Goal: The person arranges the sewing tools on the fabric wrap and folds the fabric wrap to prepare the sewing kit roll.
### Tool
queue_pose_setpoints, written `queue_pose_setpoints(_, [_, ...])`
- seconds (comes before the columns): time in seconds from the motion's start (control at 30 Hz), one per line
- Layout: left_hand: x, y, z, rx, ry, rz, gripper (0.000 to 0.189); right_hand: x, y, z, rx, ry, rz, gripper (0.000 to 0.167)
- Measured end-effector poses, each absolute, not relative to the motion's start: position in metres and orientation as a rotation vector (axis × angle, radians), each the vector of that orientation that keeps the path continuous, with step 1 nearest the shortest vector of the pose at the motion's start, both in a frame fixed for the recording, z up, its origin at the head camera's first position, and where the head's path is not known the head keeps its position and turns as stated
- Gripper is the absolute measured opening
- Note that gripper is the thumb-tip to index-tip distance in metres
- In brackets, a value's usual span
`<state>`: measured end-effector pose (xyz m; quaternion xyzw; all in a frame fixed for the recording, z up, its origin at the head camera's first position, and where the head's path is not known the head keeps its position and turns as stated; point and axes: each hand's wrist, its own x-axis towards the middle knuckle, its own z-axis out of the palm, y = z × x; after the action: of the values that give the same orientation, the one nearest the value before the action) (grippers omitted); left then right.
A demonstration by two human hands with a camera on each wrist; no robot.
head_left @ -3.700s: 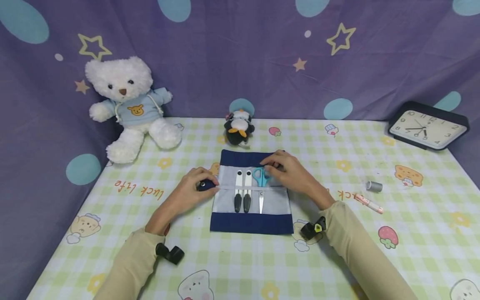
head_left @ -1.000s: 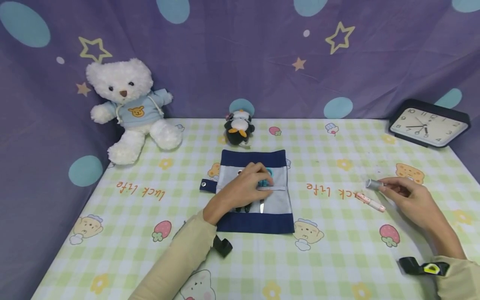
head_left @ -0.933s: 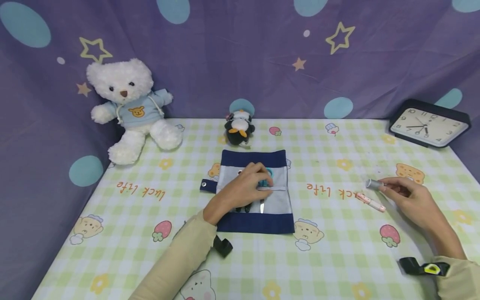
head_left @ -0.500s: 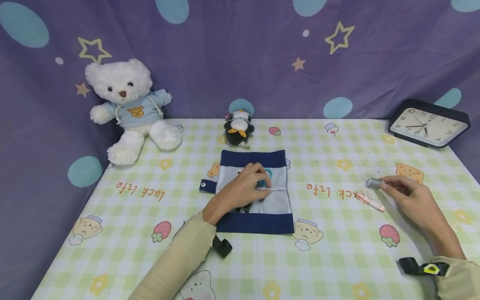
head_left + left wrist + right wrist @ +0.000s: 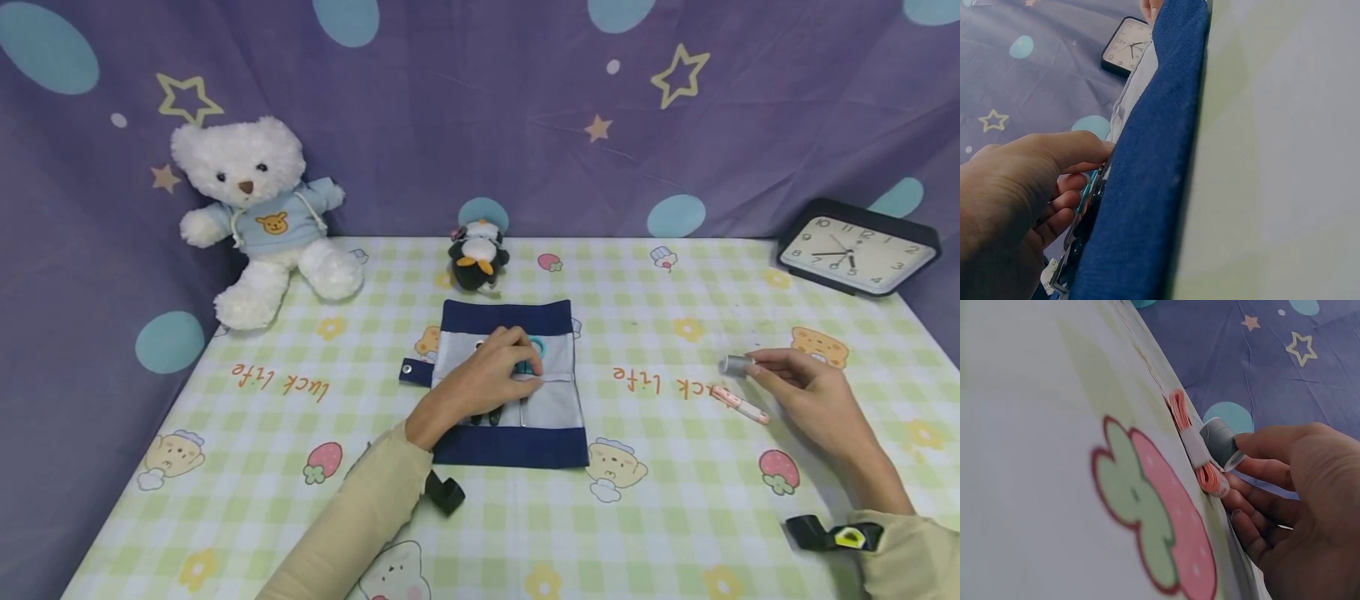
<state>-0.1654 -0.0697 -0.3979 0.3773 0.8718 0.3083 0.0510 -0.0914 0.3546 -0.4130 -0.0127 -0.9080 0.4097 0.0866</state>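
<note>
In the head view my left hand (image 5: 491, 371) reaches over the unfolded navy and grey fabric pouch (image 5: 510, 450), its thumb and fingers pinching the teal-handled scissors (image 5: 537, 345). The scissors' narrow blade shows below the hand, beneath the pouch's strap. Two black-and-white tools (image 5: 495, 415) lie beside them, mostly hidden under that hand. Farther right, my right hand (image 5: 813, 396) pinches a grey thread spool (image 5: 735, 365) by one end. Just in front of the spool lies a folded pink-and-white tape (image 5: 1194, 447), bound by a white band; the right wrist view shows the spool overlapping it.
A penguin plush (image 5: 478, 254) lies behind the pouch, and a white teddy bear (image 5: 266, 225) sits at the back left. A black-framed clock (image 5: 858, 247) stands at the back right. The pouch's snap tab (image 5: 415, 371) sticks out leftward on the checked tablecloth (image 5: 637, 542).
My left hand went from the snap tab onto the scissors, whose blade has turned to show narrower. My right hand left the pouch, took the spool and has shifted it slightly left.
</note>
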Motion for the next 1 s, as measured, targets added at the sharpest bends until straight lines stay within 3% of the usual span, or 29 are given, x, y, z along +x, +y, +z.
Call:
queue_pose_setpoints(0.53, [-0.166,-0.069,-0.399,1.149,2.654,0.949,0.005,-0.102,0.337,-0.409,-0.047,-2.699,1.291,0.034])
queue_pose_setpoints(1.0, [-0.166,-0.07,-0.398,1.155,2.665,0.939,0.006,-0.127,0.29,-0.401,0.177,-2.648,1.456,0.03])
